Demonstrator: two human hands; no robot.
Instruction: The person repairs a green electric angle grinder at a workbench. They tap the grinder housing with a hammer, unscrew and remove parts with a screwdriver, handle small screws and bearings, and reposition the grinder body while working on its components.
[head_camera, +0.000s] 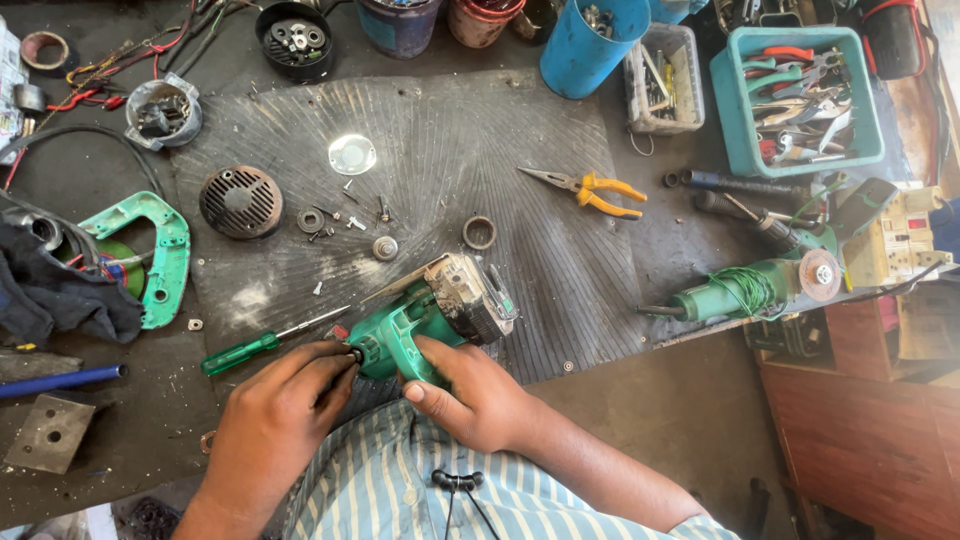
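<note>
1. Head view looks down on a dark ribbed rubber mat laid over a workbench.
2. Right hand is wrapped around the green power-tool body; thumb and fingers are closed firmly on its housing.
3. Left hand is pinched at the rear end of the same body; fingertips are drawn together there, and what they pinch cannot be made out.
4. Tool body sits between both hands at the near edge of the mat, tilted, with its grey metal motor end pointing away from the grip.
5. Green-handled screwdriver lies just left of the left hand, shaft aimed toward the tool.
6. Beyond the grip: a round black vent grille, a shiny metal disc, a metal ring and loose screws and washers.
7. Orange-handled long-nose pliers lie well beyond and right of the grip.
8. Second green power tool lies far right; a green housing cover lies far left.
</note>
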